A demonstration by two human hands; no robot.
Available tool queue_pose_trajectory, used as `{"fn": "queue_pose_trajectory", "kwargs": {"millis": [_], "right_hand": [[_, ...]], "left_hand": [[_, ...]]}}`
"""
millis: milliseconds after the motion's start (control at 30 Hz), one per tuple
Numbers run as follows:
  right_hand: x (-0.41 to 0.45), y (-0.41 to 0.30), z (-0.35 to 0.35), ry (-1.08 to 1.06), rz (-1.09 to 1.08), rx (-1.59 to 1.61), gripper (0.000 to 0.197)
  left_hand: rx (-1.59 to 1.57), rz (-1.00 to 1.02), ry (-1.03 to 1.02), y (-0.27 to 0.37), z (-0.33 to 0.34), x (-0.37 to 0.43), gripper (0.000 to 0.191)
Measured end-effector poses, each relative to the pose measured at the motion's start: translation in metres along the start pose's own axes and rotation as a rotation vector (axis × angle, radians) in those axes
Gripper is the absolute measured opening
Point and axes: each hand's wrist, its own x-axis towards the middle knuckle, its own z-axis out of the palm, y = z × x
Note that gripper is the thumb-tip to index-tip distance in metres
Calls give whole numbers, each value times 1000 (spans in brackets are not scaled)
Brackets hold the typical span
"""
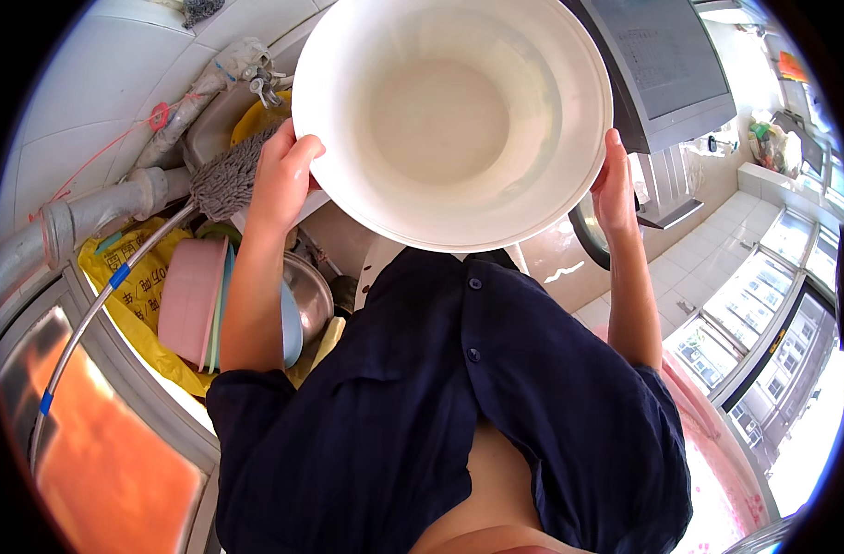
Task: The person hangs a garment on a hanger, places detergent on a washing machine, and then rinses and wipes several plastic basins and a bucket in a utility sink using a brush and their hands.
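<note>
A wide white basin (456, 225) is held up in front of my body, tipped so that its inside faces me. My left hand (281, 173) grips the rim on the left, thumb over the edge. On the opposite side my right hand (613, 187) clasps the rim, its fingers mostly hidden behind the basin. The basin's bottom looks pale and slightly cloudy; whether water lies in it I cannot tell. Just left of my left hand is the grey chenille head of a mop (229, 179), on a bent metal pole (89, 318).
A sink (214, 128) with a metal tap (264, 86) lies behind the mop head. Below are a pink basin (193, 298), a metal bowl (314, 294) and a yellow plastic bag (134, 294). A thick pipe (96, 218) follows the left wall. Right stands a dark-panelled appliance (678, 62).
</note>
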Motion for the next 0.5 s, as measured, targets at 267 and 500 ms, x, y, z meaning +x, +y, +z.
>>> {"fn": "queue_pose_trajectory", "kwargs": {"millis": [267, 500], "right_hand": [[-8, -9, -2, 10, 124, -293, 62], [21, -70, 95, 36, -476, -432, 32]], "left_hand": [[78, 135, 96, -21, -1, 1, 31], [165, 249, 174, -25, 9, -2, 34]]}}
